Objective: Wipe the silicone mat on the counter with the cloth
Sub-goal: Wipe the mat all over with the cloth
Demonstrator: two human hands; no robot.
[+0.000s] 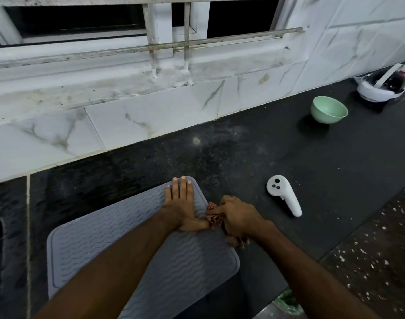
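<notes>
Looking down from the head camera, a dark speckled counter (254, 157) runs below a white marble-tiled wall (150, 116) and a barred window (164, 31). Far right on the counter stands a mint-green bowl (329, 109), upright; what shows of its inside looks empty. Beyond it, near the wall, sits a white container (376, 93) holding dark items and a pale flat strip that sticks out over its rim; what those items are cannot be told. A white handheld controller (284, 195) lies on the counter, right of the hands and apart from them.

The grey silicone mat (100, 249), ribbed with a wavy pattern, lies flat on the counter at lower centre, turned at an angle to the counter's edge. The left hand (180, 203) rests on the mat's far right corner, opened flat, palm down, fingers straight and close together, grasping nothing. The right hand (239, 217) is curled into a closed fist around a bunched red-and-white patterned cloth (213, 216), which shows between the two hands and below the fist. The cloth sits at the mat's right edge, touching the heel of the left hand. Both forearms reach in from the bottom, the left one crossing over the mat.
</notes>
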